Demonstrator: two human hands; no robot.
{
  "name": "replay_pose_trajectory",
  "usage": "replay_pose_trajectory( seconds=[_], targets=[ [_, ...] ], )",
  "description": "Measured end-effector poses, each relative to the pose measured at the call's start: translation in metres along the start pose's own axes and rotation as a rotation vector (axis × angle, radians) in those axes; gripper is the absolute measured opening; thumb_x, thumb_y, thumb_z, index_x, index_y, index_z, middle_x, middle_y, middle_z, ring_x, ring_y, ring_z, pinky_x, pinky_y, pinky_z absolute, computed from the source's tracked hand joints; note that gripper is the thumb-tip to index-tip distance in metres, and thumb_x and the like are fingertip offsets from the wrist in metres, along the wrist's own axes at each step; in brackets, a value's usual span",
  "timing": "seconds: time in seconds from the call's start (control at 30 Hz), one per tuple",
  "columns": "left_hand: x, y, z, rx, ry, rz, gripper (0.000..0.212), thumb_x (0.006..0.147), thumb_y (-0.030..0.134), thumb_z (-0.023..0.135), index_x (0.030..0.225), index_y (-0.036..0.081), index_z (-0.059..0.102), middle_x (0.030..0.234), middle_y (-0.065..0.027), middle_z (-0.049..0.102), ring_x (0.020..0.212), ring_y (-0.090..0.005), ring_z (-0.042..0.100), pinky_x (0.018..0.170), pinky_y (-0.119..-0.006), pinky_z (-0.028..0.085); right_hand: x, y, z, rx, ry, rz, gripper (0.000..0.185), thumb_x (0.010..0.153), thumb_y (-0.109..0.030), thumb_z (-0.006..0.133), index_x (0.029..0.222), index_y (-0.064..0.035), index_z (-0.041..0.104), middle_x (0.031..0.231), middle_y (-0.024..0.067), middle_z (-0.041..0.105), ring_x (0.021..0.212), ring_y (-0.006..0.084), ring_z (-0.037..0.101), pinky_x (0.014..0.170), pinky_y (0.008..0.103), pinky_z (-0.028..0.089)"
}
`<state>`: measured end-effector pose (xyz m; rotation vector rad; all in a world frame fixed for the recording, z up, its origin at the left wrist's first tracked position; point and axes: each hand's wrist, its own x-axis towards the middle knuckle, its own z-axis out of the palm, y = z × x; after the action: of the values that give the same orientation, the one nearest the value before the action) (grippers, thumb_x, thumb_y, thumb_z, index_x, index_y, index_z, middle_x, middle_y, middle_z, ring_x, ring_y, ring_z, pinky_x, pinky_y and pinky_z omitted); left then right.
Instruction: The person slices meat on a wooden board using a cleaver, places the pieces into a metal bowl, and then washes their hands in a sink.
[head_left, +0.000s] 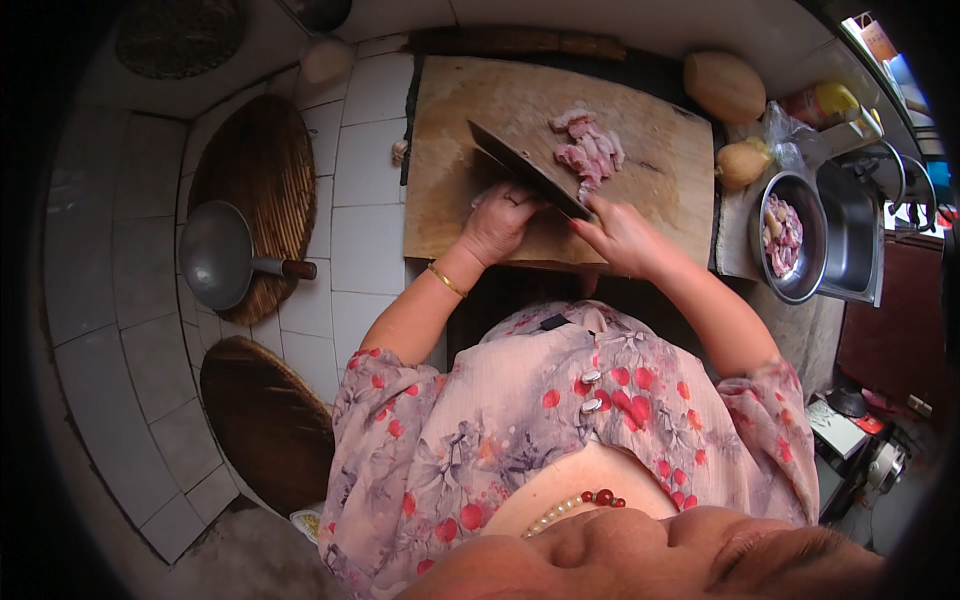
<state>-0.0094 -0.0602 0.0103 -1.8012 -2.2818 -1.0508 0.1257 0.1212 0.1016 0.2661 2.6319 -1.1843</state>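
My right hand (621, 236) grips the handle of a broad-bladed cleaver (525, 166). Its dark blade slants up and left over a thick wooden cutting board (465, 97). Close under the blade, my left hand (499, 221) has its fingers curled down on the board. A pale bit, seemingly meat, shows at its fingertips; the fingers and blade hide most of it. Beyond the cleaver, to its right, lies a loose pile of cut raw meat (591, 150).
Right of the board, a steel bowl (814, 259) of raw meat stands by a metal sink (851, 217). Two tan gourd-like vegetables (724, 86) sit near the back right corner. Leftward are a wok (216, 255) on a round wooden lid (259, 165) and a garlic bulb (399, 151).
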Motion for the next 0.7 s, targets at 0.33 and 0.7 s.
replay_pose_trajectory(
  seconds=[0.33,0.7],
  targets=[
    [-0.005,0.008,-0.022,0.117,-0.005,0.086,0.026,0.078,0.008,0.058,0.103,0.010,0.066,0.099,-0.0050,0.062,0.099,-0.0265,0.057,0.088,-0.040,0.045,-0.004,-0.001,-0.014,0.275,-0.062,0.202,0.045,0.093,-0.040,0.053,0.100,0.0044,0.054,0.065,0.0231,0.059,0.054,0.0334,0.061,0.053,0.0431,0.049],
    [-0.016,0.002,-0.017,0.080,0.115,-0.068,0.035,0.071,0.000,0.059,0.106,0.007,0.059,0.107,-0.0131,0.054,0.102,-0.0340,0.052,0.090,-0.044,0.043,-0.054,-0.013,-0.041,0.107,0.035,0.131,0.037,0.095,-0.035,0.052,0.098,0.0027,0.052,0.068,0.0260,0.059,0.068,0.0422,0.062,0.065,0.0468,0.047]
  ],
)
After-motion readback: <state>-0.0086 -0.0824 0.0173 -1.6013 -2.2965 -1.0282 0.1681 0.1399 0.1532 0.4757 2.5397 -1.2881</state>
